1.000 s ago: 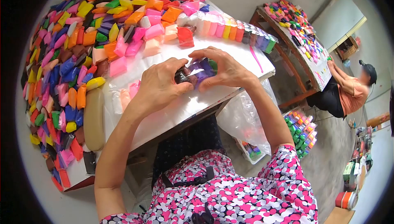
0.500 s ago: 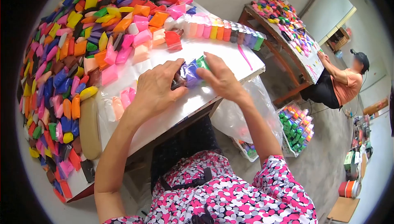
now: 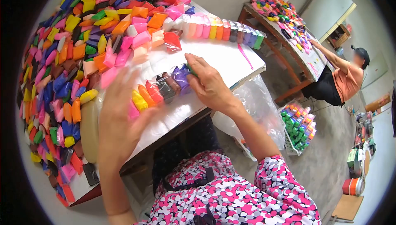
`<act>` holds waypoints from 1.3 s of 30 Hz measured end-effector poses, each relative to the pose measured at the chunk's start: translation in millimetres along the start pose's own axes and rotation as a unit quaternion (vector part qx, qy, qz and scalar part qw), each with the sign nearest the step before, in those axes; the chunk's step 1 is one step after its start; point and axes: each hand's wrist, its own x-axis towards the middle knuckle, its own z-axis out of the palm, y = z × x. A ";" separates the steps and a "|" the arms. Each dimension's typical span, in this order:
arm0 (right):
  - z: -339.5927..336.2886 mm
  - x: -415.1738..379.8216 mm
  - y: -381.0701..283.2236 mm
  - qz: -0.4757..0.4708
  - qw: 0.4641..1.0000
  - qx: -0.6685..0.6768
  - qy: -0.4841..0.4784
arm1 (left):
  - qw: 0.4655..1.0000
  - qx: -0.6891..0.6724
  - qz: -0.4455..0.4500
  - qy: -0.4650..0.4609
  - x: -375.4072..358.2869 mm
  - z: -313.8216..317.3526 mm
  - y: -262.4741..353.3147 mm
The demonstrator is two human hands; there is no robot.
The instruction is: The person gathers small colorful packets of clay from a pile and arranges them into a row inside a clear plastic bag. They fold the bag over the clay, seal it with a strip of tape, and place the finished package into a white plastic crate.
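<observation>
Blurred by motion, the left hand (image 3: 119, 118) is left of centre in the frame, its thumb standing off from its fingers; I can't make out the fingertips or whether they touch anything. On the right hand (image 3: 210, 83), at the centre, the thumb and fingers curl at the upper-right end of a slanting row of small, glossy, plastic-wrapped packets (image 3: 166, 90). I see pink, yellow, orange, red, black, brown and purple in that row, which lies on the white tabletop (image 3: 225, 58) between the hands. A sliver of green (image 3: 190, 67) shows under the right fingers, too covered for me to tell whether it is pinched. The pink end is partly hidden by the left hand, which also covers part of a long tan object (image 3: 88, 128). Above, a second row of wrapped packets (image 3: 220, 33) lies near a thin, bright-pink strip (image 3: 245, 56). A dense heap of multicoloured packets (image 3: 71, 24) fills the upper left. Below the table edge, the right forearm partly blocks a clear plastic bag (image 3: 243, 116). At the right, a person in an orange top (image 3: 348, 80) reaches toward another packet-covered table (image 3: 299, 56), fingers too small to read.
</observation>
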 end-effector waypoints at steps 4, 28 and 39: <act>0.2 -4.8 8.8 0.143 0.969 0.183 0.087 | 0.965 0.029 -0.196 0.172 -42.8 12.5 -26.3; 8.3 -27.6 0.0 0.100 0.946 0.263 0.162 | 0.856 -0.354 -0.318 0.203 -83.0 46.2 -52.3; -25.5 -33.2 10.6 0.079 0.962 0.251 -0.072 | 0.865 -0.401 -0.297 0.039 -94.8 22.7 -54.9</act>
